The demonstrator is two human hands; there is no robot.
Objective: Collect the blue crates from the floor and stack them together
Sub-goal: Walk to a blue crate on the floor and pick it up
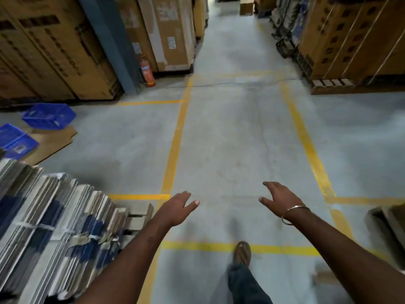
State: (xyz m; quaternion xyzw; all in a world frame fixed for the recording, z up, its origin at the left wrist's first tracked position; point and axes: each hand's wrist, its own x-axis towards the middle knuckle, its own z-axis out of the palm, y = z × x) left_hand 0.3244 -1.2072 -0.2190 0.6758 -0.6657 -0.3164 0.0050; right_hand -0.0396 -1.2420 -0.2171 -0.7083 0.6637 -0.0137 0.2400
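Beside cardboard sheet (52,142), blue crates (49,116)

I see the nearer blue crate (15,140) cut off by the left edge, so can't tell its full shape. Print on the cardboard boxes (54,51) is too blurred to read. My foot (242,254) is smeared w/ motion blur; bundled flat cartons (50,227) run off-frame bottom left.

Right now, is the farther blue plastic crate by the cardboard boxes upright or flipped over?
Flipped over, apparently: the farther blue plastic crate shows a closed flat top and sides flaring toward the floor, with no open interior visible. Blur leaves some doubt.
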